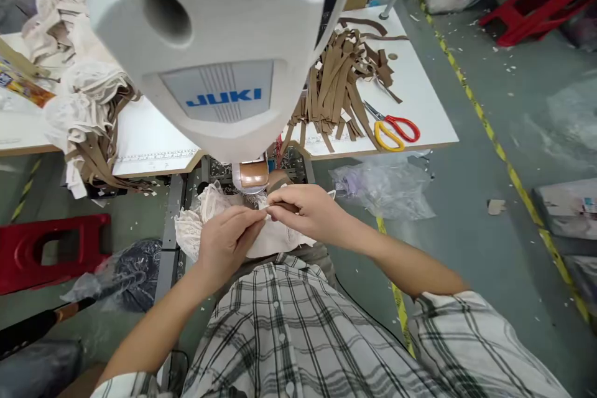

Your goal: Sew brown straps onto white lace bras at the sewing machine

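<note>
My right hand pinches a narrow brown fabric strip between thumb and fingers, just in front of the sewing machine's needle area. Fingertips touching the right ones, my left hand is closed at the edge of a cream lace-trimmed fabric piece. Its exact grip is partly hidden. Gathered cream lace hangs to the left, and the fabric rests over my lap. Directly above my hands looms the white sewing machine head, marked JUKI, which hides the needle.
On the right table lie a heap of brown strips and red-and-yellow-handled scissors. A pile of cream pieces with brown straps overhangs the left table's edge. Red stools and plastic bags are around the floor.
</note>
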